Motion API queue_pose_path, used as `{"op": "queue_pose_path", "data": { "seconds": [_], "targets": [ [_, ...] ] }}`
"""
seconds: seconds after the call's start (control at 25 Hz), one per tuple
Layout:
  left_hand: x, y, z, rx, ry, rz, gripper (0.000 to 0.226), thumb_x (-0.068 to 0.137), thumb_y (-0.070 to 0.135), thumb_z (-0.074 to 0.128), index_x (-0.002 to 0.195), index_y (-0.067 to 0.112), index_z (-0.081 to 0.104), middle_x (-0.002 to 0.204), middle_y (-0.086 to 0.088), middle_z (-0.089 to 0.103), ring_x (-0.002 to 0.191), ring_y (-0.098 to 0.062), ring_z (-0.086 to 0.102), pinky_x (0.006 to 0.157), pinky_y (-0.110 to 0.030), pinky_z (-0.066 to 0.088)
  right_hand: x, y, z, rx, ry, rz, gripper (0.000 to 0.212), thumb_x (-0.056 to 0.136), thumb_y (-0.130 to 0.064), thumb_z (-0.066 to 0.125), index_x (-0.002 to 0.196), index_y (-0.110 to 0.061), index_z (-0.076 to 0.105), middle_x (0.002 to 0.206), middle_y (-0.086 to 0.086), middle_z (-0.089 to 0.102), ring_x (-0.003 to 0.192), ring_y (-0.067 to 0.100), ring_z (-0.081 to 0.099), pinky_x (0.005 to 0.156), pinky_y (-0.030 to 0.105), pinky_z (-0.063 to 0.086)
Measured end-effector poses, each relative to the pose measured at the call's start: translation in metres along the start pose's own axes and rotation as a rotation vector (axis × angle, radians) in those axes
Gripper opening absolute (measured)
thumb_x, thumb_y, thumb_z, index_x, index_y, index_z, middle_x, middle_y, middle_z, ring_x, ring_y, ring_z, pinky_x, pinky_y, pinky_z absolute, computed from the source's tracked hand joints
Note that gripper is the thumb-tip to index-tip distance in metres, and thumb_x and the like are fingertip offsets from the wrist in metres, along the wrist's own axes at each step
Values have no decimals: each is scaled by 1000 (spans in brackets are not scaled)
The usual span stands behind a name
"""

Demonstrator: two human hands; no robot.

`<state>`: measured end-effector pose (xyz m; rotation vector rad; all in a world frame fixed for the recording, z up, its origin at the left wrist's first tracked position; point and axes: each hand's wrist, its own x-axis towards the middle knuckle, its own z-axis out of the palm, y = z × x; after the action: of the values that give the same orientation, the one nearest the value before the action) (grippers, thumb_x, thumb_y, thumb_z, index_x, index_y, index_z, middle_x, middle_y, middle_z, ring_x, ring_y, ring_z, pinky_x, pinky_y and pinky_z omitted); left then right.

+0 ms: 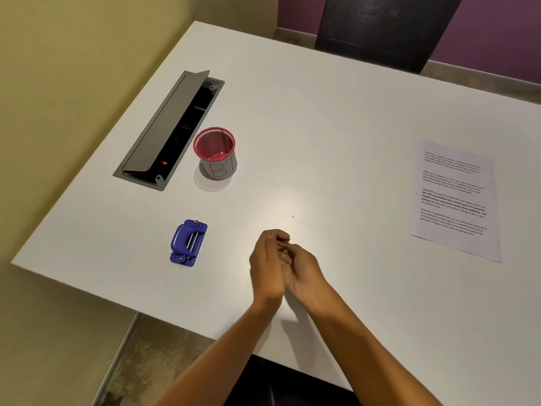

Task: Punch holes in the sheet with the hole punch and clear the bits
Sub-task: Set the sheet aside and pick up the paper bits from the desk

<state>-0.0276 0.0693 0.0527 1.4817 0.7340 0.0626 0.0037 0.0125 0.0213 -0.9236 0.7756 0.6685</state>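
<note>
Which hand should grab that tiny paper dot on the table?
Probably the left hand: its fingertips lie nearest the paper dot, while the right hand sits farther back.

The white bench (322, 112) has a grey cable box (187, 133) sunk into its top near the far left corner, running along the left edge. The box's flat lid (164, 121) is tipped up on the side nearer that edge, leaving a dark slot open beside it. A small red light (164, 163) glows inside the slot at its near end. A dark chair (380, 27) stands behind the far edge against a purple wall (497, 30). A yellow wall (73, 68) runs along the left edge, and mottled floor (152, 361) shows below the near left corner.
</note>
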Motion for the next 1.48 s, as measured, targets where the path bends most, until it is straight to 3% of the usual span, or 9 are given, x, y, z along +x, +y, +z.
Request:
{"op": "queue_pose_path", "data": {
  "seconds": [0.12,0.24,0.48,0.68,0.84,0.96,1.04,1.24,1.48],
  "targets": [
    [-7,-11,3,-43,-45,44,41,96,19,31,92,28,71,100,8,72,101,-10,66,94,-38,52,-2,-3,9,-37,45,9,30,99,-9,35,75,-18,52,68,-3,50,57,7,49,48,17,46],
    [-14,-16,-1,14,-131,157,44,97,21,29,111,32,70,117,13,68,120,-8,57,105,-36,44,-5,-6,13,-81,41,26,30,100,-14,35,74,-13,51,60,-1,46,56,10,48,55,18,42],
    [-19,-24,-10,268,-403,335,46,98,27,20,140,45,27,152,23,28,144,5,18,121,-23,12,5,-10,14,191,12,89,30,98,-30,48,76,-11,55,74,3,54,66,17,55,66,25,44],
    [5,-45,-25,569,-304,531,53,98,35,12,151,28,13,157,20,11,146,5,6,121,-22,3,16,-33,0,-385,278,-242,22,88,-9,49,82,-3,69,74,8,67,65,19,59,64,26,48],
    [36,-79,-44,1006,-191,468,61,99,37,13,154,14,2,160,7,-7,149,-7,-8,123,-32,0,37,-58,-6,-851,455,-548,19,81,-5,52,79,1,69,82,8,72,76,22,66,68,27,53],
    [45,-93,-52,1161,-156,496,62,99,36,18,154,11,3,161,0,-7,149,-15,-4,121,-32,-5,55,-65,-14,-1068,383,-732,13,78,0,59,71,0,70,79,7,73,73,14,62,59,6,41],
    [46,-97,-53,1204,-141,509,63,99,37,21,154,12,3,161,0,-6,149,-15,-3,121,-31,-7,63,-66,-14,-1149,327,-793,7,78,-3,68,71,-3,71,74,3,69,68,10,56,58,5,35],
    [44,-94,-53,1184,-149,512,64,99,35,24,154,14,3,162,2,-6,150,-12,-6,121,-31,-6,72,-71,-10,-1223,249,-872,5,72,-2,71,67,-2,70,59,-7,58,58,4,51,57,13,38],
    [44,-94,-53,1172,-138,509,64,98,36,23,154,15,4,163,2,-3,150,-12,-5,122,-31,-4,88,-71,-7,-1645,257,-890,21,82,1,57,62,5,54,70,15,59,65,27,58,57,38,47]
  ]
}}
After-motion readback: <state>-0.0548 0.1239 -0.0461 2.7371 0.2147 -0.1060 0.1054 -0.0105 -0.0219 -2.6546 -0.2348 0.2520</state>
